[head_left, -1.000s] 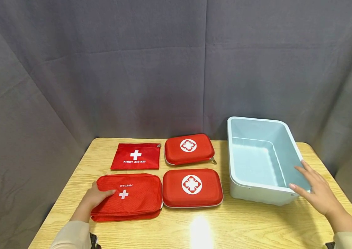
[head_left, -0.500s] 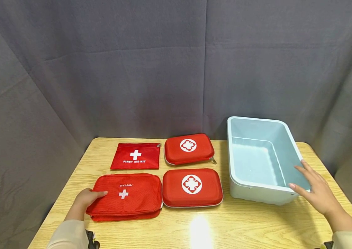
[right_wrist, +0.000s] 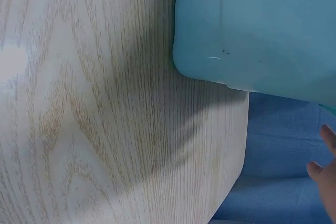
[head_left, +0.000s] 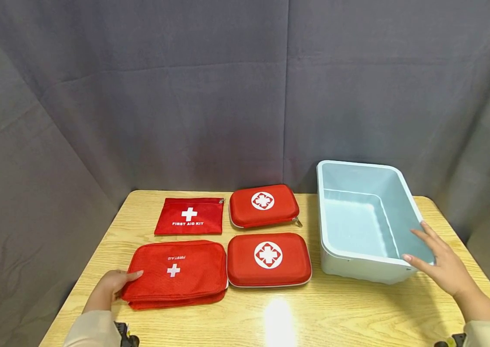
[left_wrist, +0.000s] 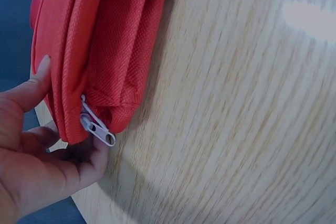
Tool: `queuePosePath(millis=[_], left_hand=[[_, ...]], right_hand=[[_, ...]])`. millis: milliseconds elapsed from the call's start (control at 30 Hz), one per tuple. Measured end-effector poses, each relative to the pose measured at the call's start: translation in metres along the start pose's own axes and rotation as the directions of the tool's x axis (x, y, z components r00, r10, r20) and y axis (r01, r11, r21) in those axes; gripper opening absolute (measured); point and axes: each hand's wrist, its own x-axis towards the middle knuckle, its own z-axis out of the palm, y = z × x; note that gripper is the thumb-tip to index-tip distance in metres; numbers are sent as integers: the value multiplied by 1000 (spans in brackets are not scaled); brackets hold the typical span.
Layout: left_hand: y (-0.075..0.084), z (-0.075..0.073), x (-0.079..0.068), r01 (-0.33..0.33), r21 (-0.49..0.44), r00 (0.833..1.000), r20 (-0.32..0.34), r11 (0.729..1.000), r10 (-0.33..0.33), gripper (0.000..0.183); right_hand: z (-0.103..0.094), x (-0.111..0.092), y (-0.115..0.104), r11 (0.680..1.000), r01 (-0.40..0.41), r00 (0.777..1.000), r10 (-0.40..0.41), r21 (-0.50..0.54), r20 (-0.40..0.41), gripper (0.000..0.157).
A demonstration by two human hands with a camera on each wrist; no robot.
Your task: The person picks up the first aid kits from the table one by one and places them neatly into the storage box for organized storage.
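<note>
My left hand pinches the left end of a soft red first aid pouch, thumb on top and fingers curled under its upper layer. In the left wrist view, a white zipper pull hangs beside the fingertips, and the pouch's side gapes between two layers. At the near right corner of a pale blue plastic bin, my right hand is spread, thumb and fingers over the rim. Only a bit of that hand shows at the right edge of the right wrist view.
A flat red first aid kit bag lies behind the pouch. Two red hard cases, the front case and the rear case, sit in the middle of the wooden table. Grey curtains hang behind.
My left hand has slid left and toward me along the pouch, from its top to its left edge, with fingers now under that edge. The right hand stays put.
</note>
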Motion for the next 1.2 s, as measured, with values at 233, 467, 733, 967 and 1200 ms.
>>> queuePosePath(millis=[233, 467, 733, 967, 1200], left_hand=[[-6, 0, 1, 17, -35, 998, 53, 999, -15, 59], [-9, -4, -1, -13, -94, 989, 144, 995, 27, 24], [-10, -9, -2, -48, -212, 969, 229, 976, 97, 27], [-16, -12, -1, -33, -308, 966, 234, 951, 110, 32], [-18, -16, -2, -51, -372, 940, 295, 927, 170, 62]], right_hand=[[1, -2, -1, 1000, 0, 1000, 0, 12, 3, 59], [1, -2, 1, 1000, -7, 1000, 7, 8, 7, 59], [-1, -1, 4, 1000, -11, 1000, 11, -5, 2, 58], [-1, -3, 4, 1000, -8, 1000, 8, -1, 2, 58], [-1, -4, 2, 1000, -5, 1000, 5, 0, 2, 58]])
